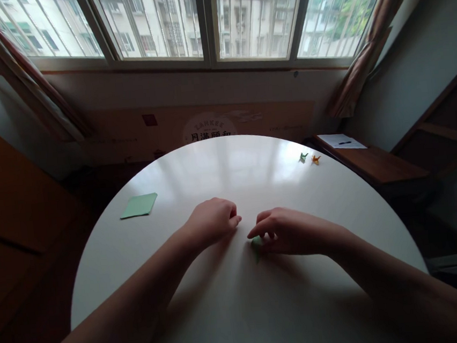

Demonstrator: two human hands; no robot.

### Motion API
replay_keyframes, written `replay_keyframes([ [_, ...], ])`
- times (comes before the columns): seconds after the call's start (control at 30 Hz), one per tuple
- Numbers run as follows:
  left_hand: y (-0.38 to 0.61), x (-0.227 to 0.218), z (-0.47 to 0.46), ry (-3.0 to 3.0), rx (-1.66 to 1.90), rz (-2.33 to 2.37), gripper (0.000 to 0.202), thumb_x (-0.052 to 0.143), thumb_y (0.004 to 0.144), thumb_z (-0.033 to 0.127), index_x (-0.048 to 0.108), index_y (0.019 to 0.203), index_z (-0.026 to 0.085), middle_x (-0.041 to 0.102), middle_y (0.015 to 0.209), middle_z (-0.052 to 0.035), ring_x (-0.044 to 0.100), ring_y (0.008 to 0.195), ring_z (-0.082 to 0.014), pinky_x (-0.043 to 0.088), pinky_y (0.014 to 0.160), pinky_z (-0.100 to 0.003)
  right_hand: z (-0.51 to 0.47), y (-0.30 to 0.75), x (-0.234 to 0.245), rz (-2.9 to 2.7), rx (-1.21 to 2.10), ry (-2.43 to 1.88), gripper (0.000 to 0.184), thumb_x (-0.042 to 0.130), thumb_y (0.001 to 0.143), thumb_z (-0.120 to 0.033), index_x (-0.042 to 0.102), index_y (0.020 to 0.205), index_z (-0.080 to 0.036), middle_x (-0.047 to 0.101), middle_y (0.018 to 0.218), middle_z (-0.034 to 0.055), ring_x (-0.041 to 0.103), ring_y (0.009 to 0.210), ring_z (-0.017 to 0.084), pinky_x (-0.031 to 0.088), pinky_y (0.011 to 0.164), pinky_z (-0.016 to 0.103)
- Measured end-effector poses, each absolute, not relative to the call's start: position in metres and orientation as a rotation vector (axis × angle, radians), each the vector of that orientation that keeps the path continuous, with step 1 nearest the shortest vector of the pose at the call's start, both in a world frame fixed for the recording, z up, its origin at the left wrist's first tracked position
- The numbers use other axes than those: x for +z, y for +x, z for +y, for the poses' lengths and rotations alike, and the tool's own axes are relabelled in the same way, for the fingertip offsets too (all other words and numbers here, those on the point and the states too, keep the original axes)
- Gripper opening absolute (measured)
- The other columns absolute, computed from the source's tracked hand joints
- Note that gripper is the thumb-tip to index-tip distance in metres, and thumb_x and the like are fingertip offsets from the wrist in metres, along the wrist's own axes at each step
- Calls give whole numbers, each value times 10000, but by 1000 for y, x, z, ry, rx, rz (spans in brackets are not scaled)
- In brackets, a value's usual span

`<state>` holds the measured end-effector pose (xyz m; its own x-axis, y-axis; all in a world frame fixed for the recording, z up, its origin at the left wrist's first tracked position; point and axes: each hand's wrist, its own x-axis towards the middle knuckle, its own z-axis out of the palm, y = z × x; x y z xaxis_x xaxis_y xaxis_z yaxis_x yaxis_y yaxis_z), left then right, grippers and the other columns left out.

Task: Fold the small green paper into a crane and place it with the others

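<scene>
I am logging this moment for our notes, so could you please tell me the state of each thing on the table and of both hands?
Left hand: loosely fisted, resting on the table.
Right hand: fingers curled onto the folded green piece.
Folded green piece: pressed to the table, mostly hidden.
Green sheet: flat, unfolded, untouched.
Green figure: folded, untouched.
Orange figure: folded, untouched.

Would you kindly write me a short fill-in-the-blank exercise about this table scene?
1. The right hand presses a small folded paper coloured ____.
2. The flat green sheet lies on the table at the person's ____ side.
3. Beside the green paper figure stands another figure, coloured ____.
Missing words: green; left; orange.
</scene>
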<state>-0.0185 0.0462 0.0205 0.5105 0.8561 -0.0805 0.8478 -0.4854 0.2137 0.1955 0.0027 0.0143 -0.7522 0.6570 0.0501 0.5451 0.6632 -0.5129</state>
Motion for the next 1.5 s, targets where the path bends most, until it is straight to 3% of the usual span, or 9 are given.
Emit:
replay_keyframes([
  [0.1,-18,21,46,2515,67,1453,323,519,888,427,724,788,199,734,843,-79,631,741,-218,370,589,-300,4,197,12,-2662,710,-978,258,690,846,-222,756,1090,-275,645,902,6,582,698,114,426,656,238],
  [0.37,-23,22,52,2343,219,1342,344,535,883,446,755,880,181,744,869,-75,636,759,-213,423,616,-293,15,206,7,-2543,828,-806,82,764,819,-276,736,855,-208,627,982,30,605,855,150,479,773,265],
  [0.53,-23,24,50,1962,190,1003,428,598,842,539,762,910,150,703,810,-66,639,737,-205,504,563,-260,28,212,-1,-2196,1057,-883,201,777,813,-360,718,869,-177,702,898,56,621,761,158,472,650,259],
  [0.67,-18,25,43,1924,297,969,360,652,814,471,769,893,140,664,723,-45,605,662,-177,511,519,-250,30,212,-4,-1914,1280,-962,247,794,791,-382,683,830,-165,693,730,33,642,689,167,448,563,244],
  [0.77,-12,23,40,1840,452,1027,280,682,787,397,759,807,129,650,688,-40,577,617,-156,493,489,-238,30,209,-2,-1754,1355,-986,310,781,797,-435,678,921,-170,698,742,40,647,668,171,398,473,217],
  [0.9,-5,21,37,1563,695,1035,282,707,779,410,764,828,138,689,793,-65,570,683,-148,464,484,-203,30,203,1,-1519,1354,-985,428,770,801,-469,666,1111,-194,706,886,59,630,720,166,399,458,207],
  [1.13,9,12,27,1409,815,975,326,622,858,429,756,882,132,705,907,-96,574,712,-147,481,512,-216,24,190,-1,-1385,1385,-995,256,795,770,-395,746,888,-173,637,764,33,509,672,129,306,478,212],
  [1.3,10,2,30,1596,794,1012,378,607,876,471,745,827,123,705,820,-89,579,677,-152,473,493,-216,22,186,-3,-1271,1476,-988,220,774,796,-375,749,828,-159,600,691,21,447,622,110,241,509,238],
  [1.5,11,-1,27,1638,831,950,312,565,911,383,714,813,127,670,749,-52,571,612,-125,468,477,-202,20,181,-6,-1227,1517,-924,234,754,820,-386,746,817,-152,592,686,24,476,638,120,239,534,255],
])
